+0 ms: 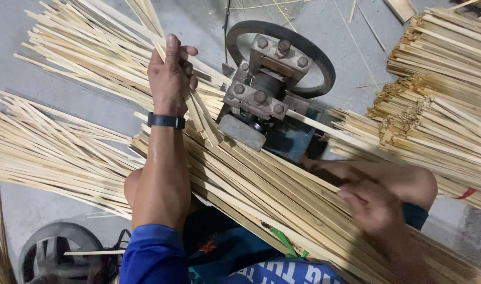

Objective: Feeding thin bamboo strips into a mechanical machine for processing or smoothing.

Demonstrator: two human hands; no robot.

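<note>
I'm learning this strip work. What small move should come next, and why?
Probably the left hand pulls its strips clear of the machine, since it grips them at the machine's side, while the right hand rests on the lap bundle.

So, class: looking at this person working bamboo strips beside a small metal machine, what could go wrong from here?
1. The left hand grips strips right beside the machine; fingers could slip toward its bolted head and wheel.
2. Bare hands on thin strip edges may get cuts or splinters; the right hand rests on the lap bundle.
3. That bundle lies loose across the knees and could slide off.
</note>
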